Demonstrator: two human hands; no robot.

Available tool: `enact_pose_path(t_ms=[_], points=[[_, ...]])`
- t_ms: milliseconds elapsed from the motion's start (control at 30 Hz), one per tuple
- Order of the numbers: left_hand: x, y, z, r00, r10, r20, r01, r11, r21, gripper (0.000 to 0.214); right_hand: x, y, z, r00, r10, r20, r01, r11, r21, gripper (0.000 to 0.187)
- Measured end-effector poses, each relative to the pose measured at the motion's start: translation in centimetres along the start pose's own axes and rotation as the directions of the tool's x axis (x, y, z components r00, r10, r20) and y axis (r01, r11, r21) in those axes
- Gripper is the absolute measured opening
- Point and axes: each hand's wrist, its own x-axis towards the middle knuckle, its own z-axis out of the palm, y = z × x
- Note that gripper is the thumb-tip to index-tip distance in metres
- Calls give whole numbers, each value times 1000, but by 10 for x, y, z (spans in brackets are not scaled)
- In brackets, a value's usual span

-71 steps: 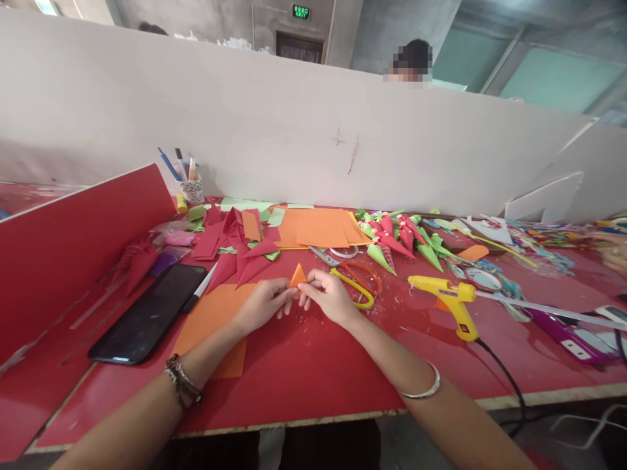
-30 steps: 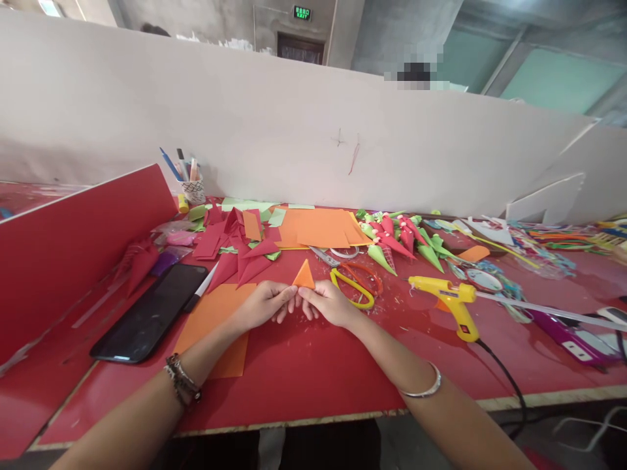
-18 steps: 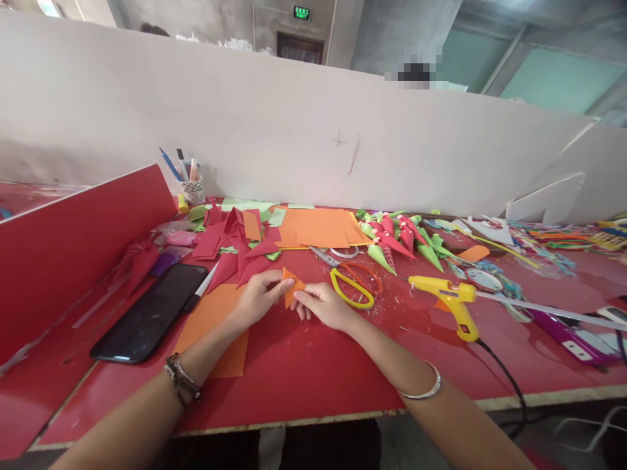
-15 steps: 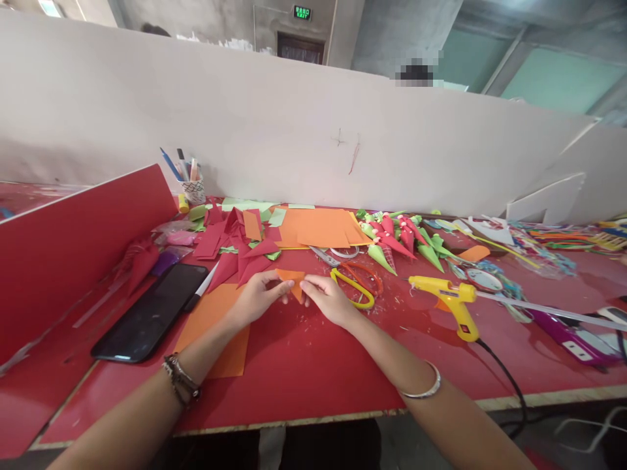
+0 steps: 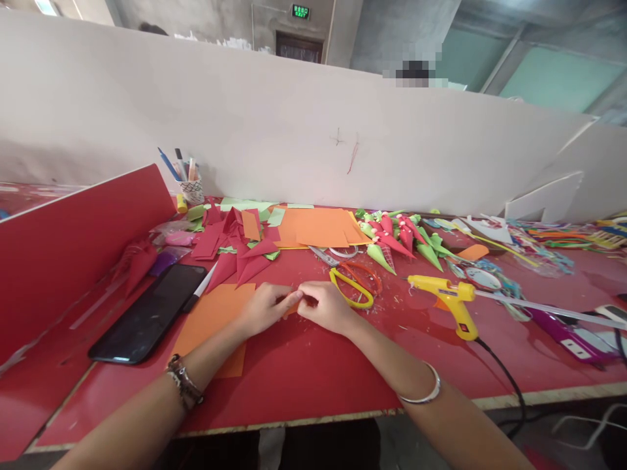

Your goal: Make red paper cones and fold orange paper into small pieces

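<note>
My left hand [image 5: 268, 308] and my right hand [image 5: 327, 308] meet above the red tabletop, fingers closed on a small piece of orange paper [image 5: 290, 312]. Only slivers of that paper show between the fingers; the rest is hidden. Beneath my left forearm lies a larger orange sheet [image 5: 210, 320]. Just past my right hand are yellow-handled scissors [image 5: 353, 288] and a second pair with orange handles [image 5: 375, 279]. Folded red paper pieces [image 5: 245, 258] are heaped beyond my left hand.
A phone [image 5: 149, 314] and marker [image 5: 200, 287] lie to the left. Rightward rests a yellow glue gun [image 5: 448, 297] with its cord over the front edge. Behind are orange sheets [image 5: 318, 228], red and green cones [image 5: 392, 238] and a pen cup [image 5: 192, 189]. A white partition [image 5: 274, 130] stands at the back.
The small orange paper showed as a triangle between my fingertips; now it is mostly covered. My right hand has curled inward, its fingers bent over the paper, and the hands are closer together.
</note>
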Motion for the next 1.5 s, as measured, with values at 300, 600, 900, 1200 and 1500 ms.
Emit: enact_pose_path(t_ms=[300, 600, 900, 1200, 1500], points=[[0, 4, 1, 995, 26, -100, -19, 997, 69, 43, 3, 1, -3, 999, 21, -35, -22, 1000, -22, 22], [-1, 0, -17, 952, -90, -293, 106, 993, 41, 43, 3, 8, -13, 987, 132, -87, -123, 987, 103, 16], [-1, -2, -10, 982, -45, -183, 57, 997, 60, 43, 2, 0, -8, 976, 149, 161, -197, 917, 346, 28], [0, 0, -9, 990, -134, 33, 138, 973, -184, 35, 3, 3, -9, 988, 151, 22, -152, 953, 262, 30], [4, -7, -7, 975, -111, -193, 54, 959, -280, 25, 7, 18, -12, 941, 331, -73, -268, 858, 437, 29]])
